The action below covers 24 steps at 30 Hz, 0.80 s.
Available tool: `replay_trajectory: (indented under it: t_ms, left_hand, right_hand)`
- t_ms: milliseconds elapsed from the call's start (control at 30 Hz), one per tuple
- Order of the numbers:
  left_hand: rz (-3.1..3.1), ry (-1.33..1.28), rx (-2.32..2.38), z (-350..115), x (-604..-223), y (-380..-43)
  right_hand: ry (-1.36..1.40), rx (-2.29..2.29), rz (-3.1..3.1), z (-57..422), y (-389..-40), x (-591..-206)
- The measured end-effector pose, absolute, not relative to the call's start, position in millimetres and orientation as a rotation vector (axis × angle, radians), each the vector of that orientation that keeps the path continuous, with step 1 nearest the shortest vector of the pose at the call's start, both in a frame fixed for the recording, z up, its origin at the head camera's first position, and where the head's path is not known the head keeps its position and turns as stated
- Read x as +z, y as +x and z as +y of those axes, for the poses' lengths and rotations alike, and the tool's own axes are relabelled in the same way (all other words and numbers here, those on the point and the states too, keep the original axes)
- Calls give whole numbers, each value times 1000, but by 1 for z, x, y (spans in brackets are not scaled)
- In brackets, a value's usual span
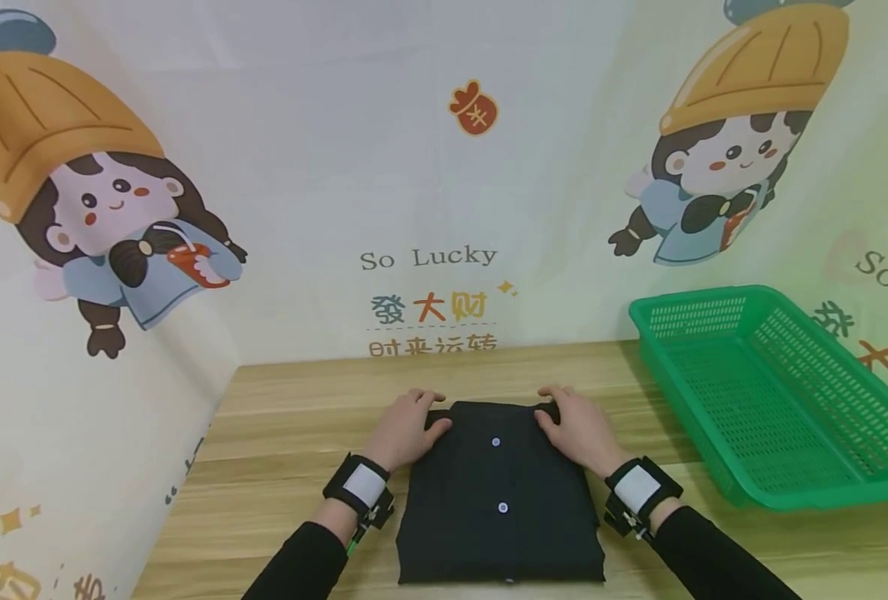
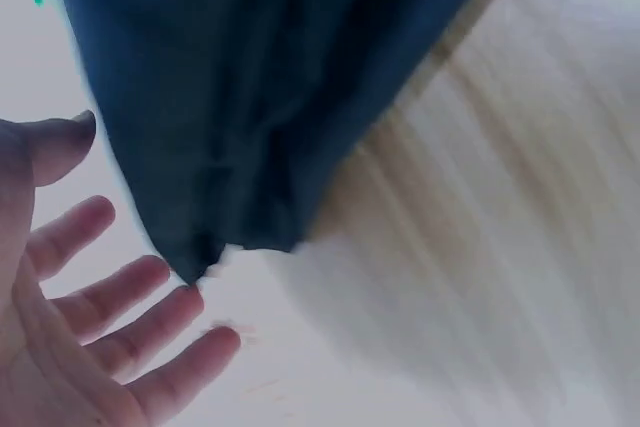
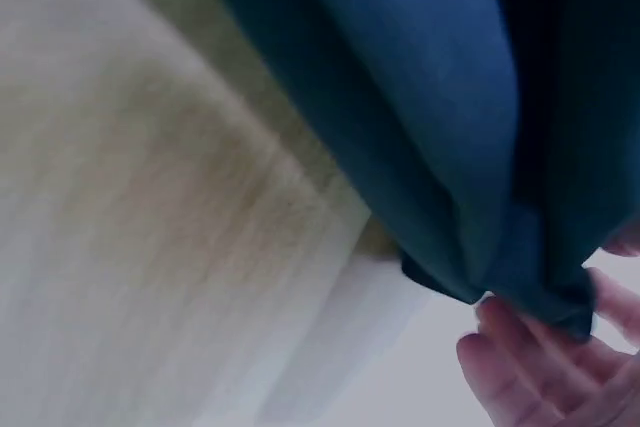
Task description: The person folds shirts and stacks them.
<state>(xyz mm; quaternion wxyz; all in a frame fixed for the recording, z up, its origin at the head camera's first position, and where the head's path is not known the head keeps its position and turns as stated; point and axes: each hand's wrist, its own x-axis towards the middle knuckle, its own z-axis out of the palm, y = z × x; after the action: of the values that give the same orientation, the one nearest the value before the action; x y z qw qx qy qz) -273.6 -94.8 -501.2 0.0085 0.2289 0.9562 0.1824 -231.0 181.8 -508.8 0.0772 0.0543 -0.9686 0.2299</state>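
Note:
A dark shirt (image 1: 506, 483), folded into a flat panel with pale buttons down its front, lies on the wooden table in the head view. At its far left corner is my left hand (image 1: 406, 429), thumb and fingers spread apart; the left wrist view shows the fingers (image 2: 130, 297) loosely extended beside the cloth's corner. My right hand (image 1: 581, 429) is at the far right corner. In the right wrist view its fingers (image 3: 520, 357) touch the lower tip of the dark fabric (image 3: 430, 97), lightly bent, with the thumb mostly out of frame.
A green perforated plastic basket (image 1: 744, 492) stands on the table's right side. The wooden table (image 1: 286, 458) reaches back to a printed cloth backdrop (image 1: 301, 167) with cartoon figures and lettering. Each wrist wears a black strap with a small device.

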Motion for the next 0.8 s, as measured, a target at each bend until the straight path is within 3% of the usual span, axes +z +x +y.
replay_trajectory:
  t_ms: [200,367,600,800]
  left_hand:
    - [2878,948,348,-94,-494,-238]
    - [2712,981,292,-93,-508,-218]
    - [2674,976,254,-94,-536,-214]
    - [2673,960,174,-92,-534,-217]
  right_hand:
    - [454,513,-2900,178,-204,-505]
    - [653,601,-3122,177,-186,-510]
    - [668,635,-3288,176,-183,-531]
    - [674,634,-3312,175,-185,-531]
